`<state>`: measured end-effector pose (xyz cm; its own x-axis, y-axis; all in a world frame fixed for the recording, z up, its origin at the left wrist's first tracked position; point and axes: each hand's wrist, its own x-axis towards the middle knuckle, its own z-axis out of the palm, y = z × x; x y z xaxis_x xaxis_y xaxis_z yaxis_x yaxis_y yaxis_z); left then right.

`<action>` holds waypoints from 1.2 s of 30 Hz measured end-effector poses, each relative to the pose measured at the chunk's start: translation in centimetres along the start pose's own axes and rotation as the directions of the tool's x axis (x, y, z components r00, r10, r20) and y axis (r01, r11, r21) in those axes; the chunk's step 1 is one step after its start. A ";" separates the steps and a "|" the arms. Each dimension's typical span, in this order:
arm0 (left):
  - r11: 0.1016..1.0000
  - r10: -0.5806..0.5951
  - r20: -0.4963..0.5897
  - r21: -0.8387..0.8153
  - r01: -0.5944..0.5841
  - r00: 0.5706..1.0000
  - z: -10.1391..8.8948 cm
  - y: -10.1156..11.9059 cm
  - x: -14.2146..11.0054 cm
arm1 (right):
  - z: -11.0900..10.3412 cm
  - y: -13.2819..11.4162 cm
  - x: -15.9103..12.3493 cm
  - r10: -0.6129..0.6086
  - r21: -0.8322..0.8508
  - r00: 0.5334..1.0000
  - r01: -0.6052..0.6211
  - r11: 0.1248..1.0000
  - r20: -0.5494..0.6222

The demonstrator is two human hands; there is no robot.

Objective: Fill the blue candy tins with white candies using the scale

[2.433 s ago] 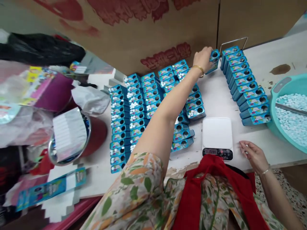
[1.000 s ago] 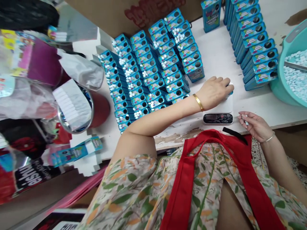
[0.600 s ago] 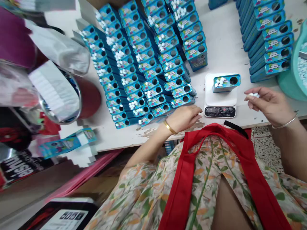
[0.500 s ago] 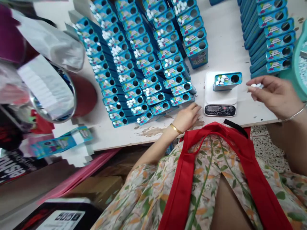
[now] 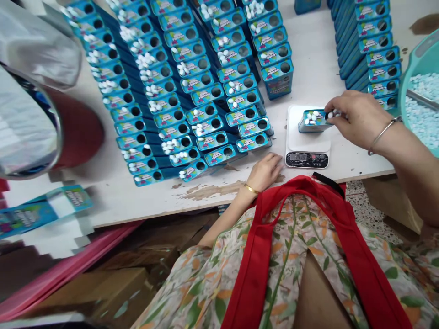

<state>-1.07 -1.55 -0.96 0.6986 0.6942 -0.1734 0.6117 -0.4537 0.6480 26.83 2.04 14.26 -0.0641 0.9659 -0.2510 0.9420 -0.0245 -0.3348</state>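
Observation:
A blue candy tin (image 5: 313,124) stands on a white digital scale (image 5: 307,142), several white oval candies lying on its top. My right hand (image 5: 361,119) is at the tin's right end, thumb and fingers pinched on a few white candies (image 5: 332,114) over the round opening, which they largely cover. The scale's lit display (image 5: 298,157) is too blurred to read surely. My left hand (image 5: 264,172) rests on the table left of the scale, fingers loosely stretched and holding nothing.
Rows of blue tins (image 5: 202,113), many topped with white candies, fill the table's left side. More tins (image 5: 382,73) stand at the right, beside a turquoise basin (image 5: 408,68) of pale candies with a metal utensil. A red container (image 5: 80,128) stands far left.
My right hand has moved left with its candies, from beside the scale to the tin's opening. My left hand stays on the table. The view has shifted, bringing more of the basin into sight.

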 end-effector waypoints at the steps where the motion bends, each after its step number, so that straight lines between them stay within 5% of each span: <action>1: 1.000 0.007 0.004 0.001 -0.007 1.000 0.0 0.0 0.0 | 0.1 0.1 0.0 -0.021 -0.019 1.000 0.021 1.000 -0.009; 8: 1.000 0.020 0.034 -0.003 -0.019 0.999 -0.2 0.1 0.4 | -0.1 0.0 -0.2 -0.068 -0.108 0.997 0.066 0.992 -0.021; 14: 0.999 0.030 -0.004 -0.020 -0.030 1.000 -0.1 0.0 0.5 | -0.9 -1.2 0.0 0.000 0.003 0.999 0.000 1.000 -0.034; 16: 0.999 0.036 -0.027 -0.038 -0.037 0.999 0.0 -0.1 0.4 | -1.1 -0.9 -0.1 0.061 0.192 0.993 -0.041 0.981 -0.098; 18: 0.997 0.037 -0.056 -0.062 -0.040 0.998 0.2 -0.3 0.3 | -0.9 0.2 -0.3 0.217 0.574 0.972 -0.129 0.809 -0.087; 20: 0.996 0.037 -0.083 -0.080 -0.043 0.996 0.4 -0.7 0.1 | -0.3 1.9 -0.7 0.378 0.874 0.924 -0.229 0.428 0.057; 22: 0.995 0.040 -0.104 -0.089 -0.050 0.994 0.7 -1.0 -0.1 | 0.7 3.7 -1.6 0.486 0.947 0.852 -0.292 0.132 0.195; 25: 0.994 0.032 -0.133 -0.103 -0.046 0.991 1.0 -1.2 -0.4 | 1.9 5.5 -3.3 0.574 0.929 0.765 -0.370 0.019 0.293; 27: 0.994 -0.004 -0.160 -0.111 -0.014 0.987 1.1 -1.1 -0.4 | 2.1 5.6 -4.3 0.580 0.913 0.759 -0.404 0.062 0.296; 29: 0.994 -0.051 -0.181 -0.100 0.033 0.982 1.1 -0.9 -0.1 | 1.8 4.9 -4.8 0.539 0.908 0.809 -0.380 0.175 0.235; 32: 0.996 -0.078 -0.178 -0.050 0.070 0.981 1.2 -0.4 0.5 | 1.1 3.1 -4.4 0.398 0.884 0.917 -0.201 0.422 0.019; 36: 0.996 -0.079 -0.133 0.023 0.083 0.988 1.3 0.6 1.7 | 0.9 0.9 -3.3 0.197 0.704 0.964 -0.016 0.710 -0.177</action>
<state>0.95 -1.37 -1.84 0.5924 0.7960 -0.1240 0.6759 -0.4074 0.6142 27.57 -1.42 13.97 0.1823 0.9721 -0.1477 0.4382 -0.2148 -0.8729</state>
